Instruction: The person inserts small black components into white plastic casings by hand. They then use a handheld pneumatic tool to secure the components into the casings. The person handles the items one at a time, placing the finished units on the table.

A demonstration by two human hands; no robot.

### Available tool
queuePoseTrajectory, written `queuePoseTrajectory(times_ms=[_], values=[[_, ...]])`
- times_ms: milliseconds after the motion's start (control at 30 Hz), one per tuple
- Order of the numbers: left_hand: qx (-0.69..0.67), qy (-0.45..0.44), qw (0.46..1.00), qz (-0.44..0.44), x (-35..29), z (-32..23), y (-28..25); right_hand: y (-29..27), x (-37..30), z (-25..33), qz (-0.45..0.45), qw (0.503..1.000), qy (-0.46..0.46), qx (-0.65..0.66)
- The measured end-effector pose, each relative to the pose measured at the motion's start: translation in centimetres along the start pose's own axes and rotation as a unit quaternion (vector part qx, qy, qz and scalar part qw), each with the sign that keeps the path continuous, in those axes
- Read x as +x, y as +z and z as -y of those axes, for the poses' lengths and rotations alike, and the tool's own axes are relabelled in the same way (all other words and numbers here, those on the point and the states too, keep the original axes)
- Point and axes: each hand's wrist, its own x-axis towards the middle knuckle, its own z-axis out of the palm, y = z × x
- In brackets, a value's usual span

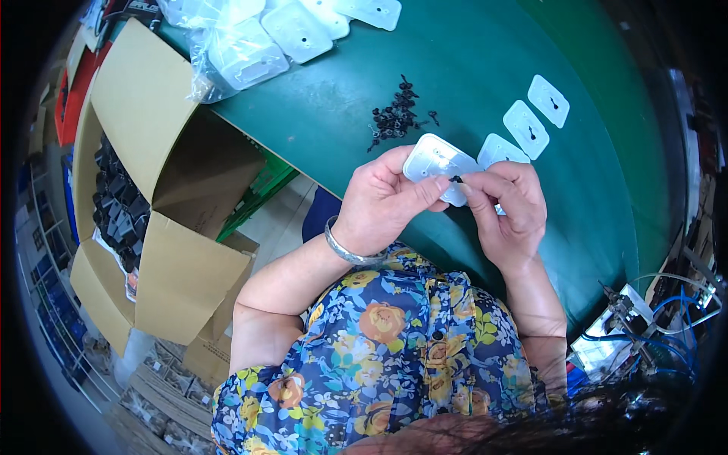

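Observation:
My left hand (pixel 387 199) grips a white plastic plate (pixel 432 158) with rounded corners, its thumb lying across the face. Between the thumb and fingers of my right hand (pixel 506 206) is a small black plastic part (pixel 456 180), pressed against the plate near its lower edge. Just beyond the hands lies a loose pile of small black parts (pixel 394 115) on the green table (pixel 334 114). To the right, several white plates rest in a slanting row; the farthest plate (pixel 547 101) and the middle plate (pixel 525 130) each carry a black part. My right hand partly covers the nearest plate (pixel 500 149).
A clear plastic bag (pixel 220 57) of white plates lies at the table's far left. Left of the table stands an open cardboard box (pixel 182 273) holding many black parts (pixel 120 205). A device with blue tubes (pixel 629 318) is at the right edge.

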Motion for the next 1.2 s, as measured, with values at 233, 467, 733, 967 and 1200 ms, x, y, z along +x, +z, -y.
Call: queuePoseTrajectory(times_ms=[233,467,733,967,1200], values=[[0.009,0.04,0.999,0.001,-0.4,1.0,0.8,-0.1,-0.7,0.1,0.005,0.998,0.049,-0.043],[0.067,0.019,0.997,0.019,-0.5,0.4,0.9,-0.4,-0.6,-0.3,0.036,0.99,-0.045,-0.129],[0.064,0.004,0.998,-0.007,0.0,0.6,0.8,-0.8,-0.3,-0.1,0.068,0.984,-0.086,-0.141],[0.069,0.008,0.998,0.009,0.2,1.4,0.2,-0.8,-0.2,-0.2,0.088,0.979,-0.11,-0.148],[0.066,0.034,0.997,-0.009,0.1,0.4,1.0,-1.0,-0.9,-0.8,0.026,0.984,0.128,0.121]])
